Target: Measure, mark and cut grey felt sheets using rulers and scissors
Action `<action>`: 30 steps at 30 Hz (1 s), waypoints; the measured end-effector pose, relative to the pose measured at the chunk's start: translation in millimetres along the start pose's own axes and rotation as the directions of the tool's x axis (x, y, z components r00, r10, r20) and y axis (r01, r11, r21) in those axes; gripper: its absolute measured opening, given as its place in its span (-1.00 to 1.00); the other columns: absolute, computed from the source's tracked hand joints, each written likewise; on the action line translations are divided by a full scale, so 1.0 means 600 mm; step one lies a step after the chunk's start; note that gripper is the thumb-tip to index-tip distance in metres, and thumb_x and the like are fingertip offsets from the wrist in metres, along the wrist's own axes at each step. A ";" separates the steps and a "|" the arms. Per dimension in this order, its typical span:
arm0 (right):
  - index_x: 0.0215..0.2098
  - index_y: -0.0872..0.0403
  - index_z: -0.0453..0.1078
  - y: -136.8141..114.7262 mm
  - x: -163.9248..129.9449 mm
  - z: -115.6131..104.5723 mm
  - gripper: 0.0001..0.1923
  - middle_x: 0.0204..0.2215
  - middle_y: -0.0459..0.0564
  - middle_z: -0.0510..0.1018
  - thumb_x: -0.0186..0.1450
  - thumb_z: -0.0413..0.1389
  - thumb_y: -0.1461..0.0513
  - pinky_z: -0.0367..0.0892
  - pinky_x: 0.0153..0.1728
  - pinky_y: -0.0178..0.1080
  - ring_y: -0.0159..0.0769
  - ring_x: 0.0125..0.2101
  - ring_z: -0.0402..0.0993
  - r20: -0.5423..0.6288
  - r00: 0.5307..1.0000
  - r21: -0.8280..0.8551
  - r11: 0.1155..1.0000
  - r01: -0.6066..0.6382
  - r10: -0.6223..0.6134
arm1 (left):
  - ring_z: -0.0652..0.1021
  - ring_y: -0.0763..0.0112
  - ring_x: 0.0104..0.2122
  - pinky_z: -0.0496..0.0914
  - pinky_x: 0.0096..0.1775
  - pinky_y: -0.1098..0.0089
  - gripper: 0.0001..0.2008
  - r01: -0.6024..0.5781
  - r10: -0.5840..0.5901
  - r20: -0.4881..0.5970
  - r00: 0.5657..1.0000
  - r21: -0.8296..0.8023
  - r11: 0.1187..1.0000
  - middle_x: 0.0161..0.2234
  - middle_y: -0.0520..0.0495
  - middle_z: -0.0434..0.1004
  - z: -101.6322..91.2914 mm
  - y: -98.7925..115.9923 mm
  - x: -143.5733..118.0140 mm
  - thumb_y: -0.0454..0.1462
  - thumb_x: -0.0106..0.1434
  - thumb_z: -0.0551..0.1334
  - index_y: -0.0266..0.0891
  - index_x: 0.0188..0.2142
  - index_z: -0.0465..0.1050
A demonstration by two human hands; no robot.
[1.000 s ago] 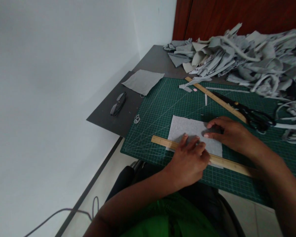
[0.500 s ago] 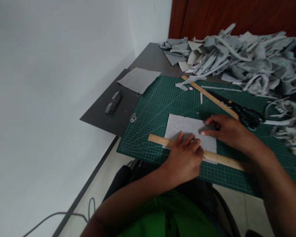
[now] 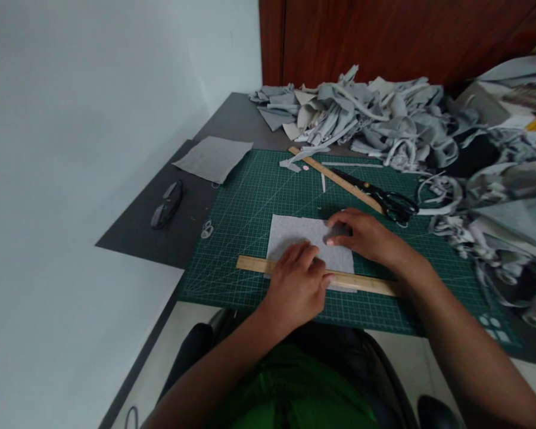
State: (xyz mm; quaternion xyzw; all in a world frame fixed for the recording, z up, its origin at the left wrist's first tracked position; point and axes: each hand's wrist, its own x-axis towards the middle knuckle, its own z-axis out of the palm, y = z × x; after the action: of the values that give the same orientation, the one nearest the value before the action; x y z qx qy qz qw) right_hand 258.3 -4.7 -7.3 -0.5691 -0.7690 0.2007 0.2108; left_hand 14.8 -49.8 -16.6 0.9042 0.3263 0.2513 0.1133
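Note:
A light grey piece of cloth (image 3: 290,229) lies flat on the green cutting mat (image 3: 245,202). Across its near part runs a wooden ruler (image 3: 366,283), sticking out past the cloth on both sides. My left hand (image 3: 297,286) is on the ruler, fingers bent over it and thumb at its edge, pressing it onto the cloth. At the cloth's right edge is my right hand (image 3: 366,235), with a gap between thumb and forefinger and their tips at the cloth. Black scissors (image 3: 395,205) lie beyond it, beside a second wooden ruler (image 3: 335,177).
A heap of grey fabric scraps (image 3: 375,113) fills the table's back, and more scraps (image 3: 509,220) lie at right. Left of the mat are a grey cloth sheet (image 3: 214,158) and eyeglasses (image 3: 167,204). Thin offcuts (image 3: 324,182) are scattered on the mat. A white wall (image 3: 93,119) borders the left.
My view has turned right, so the table things appear further left and more scraps show at right. Both hands stay around the cloth and ruler; my left thumb shows more clearly on the ruler.

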 end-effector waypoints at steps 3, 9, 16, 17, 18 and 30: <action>-0.13 -0.04 0.54 0.008 0.002 0.007 -0.77 -0.26 0.01 0.53 0.27 0.31 0.08 0.43 -0.21 -0.09 -0.15 -0.29 0.49 0.001 1.000 0.027 1.000 0.004 -0.005 | 0.25 -0.10 0.39 0.25 0.33 -0.10 -0.56 0.067 -0.064 -0.026 0.998 0.131 0.989 0.33 -0.37 0.33 -0.006 -0.021 0.002 -0.08 0.48 0.17 -0.40 0.13 0.46; -0.16 -0.06 0.53 0.014 0.003 0.010 -0.75 -0.27 0.01 0.53 0.24 0.31 0.05 0.46 -0.21 -0.08 -0.13 -0.27 0.51 0.004 1.000 0.039 0.999 -0.006 0.006 | 0.12 -0.22 0.44 0.09 0.38 -0.13 0.13 0.197 -0.213 0.043 0.976 0.234 0.952 0.40 -0.61 0.11 -0.007 -0.062 0.000 0.39 0.24 0.13 -0.59 0.36 0.14; -0.15 -0.06 0.52 0.015 0.000 0.012 -0.73 -0.25 0.01 0.55 0.26 0.29 0.01 0.47 -0.22 -0.07 -0.12 -0.27 0.51 -0.012 1.000 0.050 0.999 -0.016 0.017 | 0.09 -0.34 0.44 -0.03 0.36 -0.31 0.23 0.208 -0.214 0.006 0.977 0.201 0.957 0.41 -0.58 0.11 -0.002 -0.065 -0.004 0.50 0.07 0.14 -0.46 0.36 0.15; -0.15 -0.06 0.52 0.015 0.000 0.012 -0.72 -0.25 0.01 0.55 0.26 0.29 0.00 0.46 -0.21 -0.06 -0.11 -0.27 0.51 -0.011 1.000 0.048 0.999 -0.016 0.017 | 0.08 -0.36 0.44 -0.04 0.36 -0.33 0.24 0.210 -0.214 -0.001 0.977 0.198 0.957 0.41 -0.58 0.12 -0.002 -0.066 -0.004 0.51 0.05 0.14 -0.46 0.35 0.16; -0.14 -0.06 0.52 0.015 0.000 0.012 -0.71 -0.26 0.01 0.56 0.26 0.30 0.00 0.46 -0.22 -0.06 -0.11 -0.27 0.52 -0.008 1.000 0.043 0.999 -0.018 0.019 | 0.08 -0.37 0.43 -0.05 0.36 -0.34 0.26 0.211 -0.214 -0.006 0.977 0.196 0.958 0.41 -0.58 0.12 -0.001 -0.066 -0.004 0.51 0.03 0.15 -0.46 0.35 0.16; -0.12 -0.04 0.51 0.005 0.003 -0.001 -0.69 -0.24 0.02 0.53 0.25 0.32 0.02 0.41 -0.18 -0.07 -0.09 -0.22 0.50 0.033 0.999 0.012 0.999 -0.042 0.042 | 0.01 -0.36 0.45 -0.07 0.37 -0.33 0.07 0.100 -0.095 -0.036 0.995 0.222 0.970 0.45 -0.49 0.03 -0.017 -0.049 0.000 0.37 0.16 0.24 -0.34 0.38 0.19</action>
State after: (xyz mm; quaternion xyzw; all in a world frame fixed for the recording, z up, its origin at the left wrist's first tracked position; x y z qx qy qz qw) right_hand 260.6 -2.2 -8.3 -0.5804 -0.7589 0.2194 0.1976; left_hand -6.3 -27.2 -18.8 0.8909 0.3979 0.2184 0.0192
